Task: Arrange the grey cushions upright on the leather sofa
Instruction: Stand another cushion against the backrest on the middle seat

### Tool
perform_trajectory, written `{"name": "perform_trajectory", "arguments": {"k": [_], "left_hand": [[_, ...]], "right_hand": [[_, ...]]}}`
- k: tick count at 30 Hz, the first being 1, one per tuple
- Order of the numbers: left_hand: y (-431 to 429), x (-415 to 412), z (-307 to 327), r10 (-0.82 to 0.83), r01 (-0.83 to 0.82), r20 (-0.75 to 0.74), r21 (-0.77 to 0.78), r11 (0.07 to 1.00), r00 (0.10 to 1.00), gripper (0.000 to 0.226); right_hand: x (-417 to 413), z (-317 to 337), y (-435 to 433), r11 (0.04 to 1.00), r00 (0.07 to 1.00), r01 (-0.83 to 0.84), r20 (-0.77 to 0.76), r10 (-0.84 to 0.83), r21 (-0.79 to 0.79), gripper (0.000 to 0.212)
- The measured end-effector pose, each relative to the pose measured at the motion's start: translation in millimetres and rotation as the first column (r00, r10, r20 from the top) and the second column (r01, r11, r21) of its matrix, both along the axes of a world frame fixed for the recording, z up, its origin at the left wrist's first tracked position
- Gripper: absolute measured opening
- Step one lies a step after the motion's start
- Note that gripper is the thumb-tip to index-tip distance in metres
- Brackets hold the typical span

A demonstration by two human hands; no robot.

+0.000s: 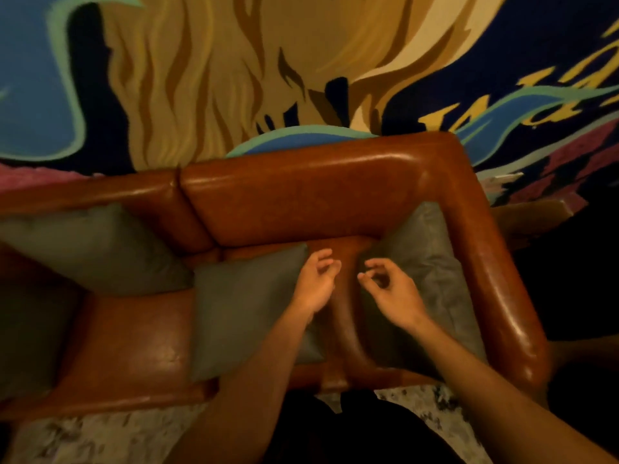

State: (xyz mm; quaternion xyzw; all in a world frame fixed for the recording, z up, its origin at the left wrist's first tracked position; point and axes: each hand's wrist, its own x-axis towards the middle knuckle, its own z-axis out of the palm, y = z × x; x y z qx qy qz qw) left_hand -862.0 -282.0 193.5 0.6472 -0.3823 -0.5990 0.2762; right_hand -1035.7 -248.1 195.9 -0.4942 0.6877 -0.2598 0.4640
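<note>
On the leather sofa [301, 202], three grey cushions show clearly, with what may be a fourth at the dim left edge, too dark to tell. The left cushion [90, 246] leans against the backrest toward nine o'clock. The middle cushion [248, 313] lies tilted on the seat near the centre. The right cushion [428, 272] sits in the corner at three o'clock, slumped against the armrest.

These cushions look soft and light, with a smooth cover that creases and sags. They probably flop unless propped against the backrest, so the top corners or the two side edges seem the best places to take hold.

The left hand [316, 283] hovers over the right edge of the middle cushion, fingers loosely curled and empty. The right hand [392, 286] hangs over the left edge of the right cushion, also half open, thumb and forefinger near each other with nothing between them. Whether either hand brushes the fabric is unclear.
</note>
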Motion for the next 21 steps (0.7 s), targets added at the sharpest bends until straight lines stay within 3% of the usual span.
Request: {"name": "perform_trajectory", "arguments": {"k": [4,8,13,19,21], "left_hand": [[31.7,71.6,-22.5,0.155,-0.160,0.076,0.075,0.984,0.985,0.034],[55.8,152.6,-47.8,0.251,-0.270,0.135,0.156,0.950,0.959,0.036],[74.8,241.1,-75.1,0.363,-0.400,0.184,0.238,0.885,0.913,0.034],[79.5,325.8,-104.5,0.427,-0.460,0.171,0.336,0.822,0.888,0.026],[77.2,351.5,-111.9,0.419,-0.454,0.174,0.349,0.820,0.891,0.034]], "right_hand": [[45.4,-18.2,5.8,0.962,0.980,-0.199,0.022,0.198,0.190,0.025],[100.3,-18.7,-2.4,0.858,0.913,-0.397,0.044,0.406,0.325,0.033],[166.2,-36.9,-27.5,0.794,0.860,-0.461,-0.024,0.511,0.396,0.041],[247.3,-56.2,-75.8,0.676,0.728,-0.556,-0.107,0.677,0.484,0.051],[275.8,-66.1,-93.2,0.644,0.684,-0.569,-0.142,0.716,0.511,0.053]]}}
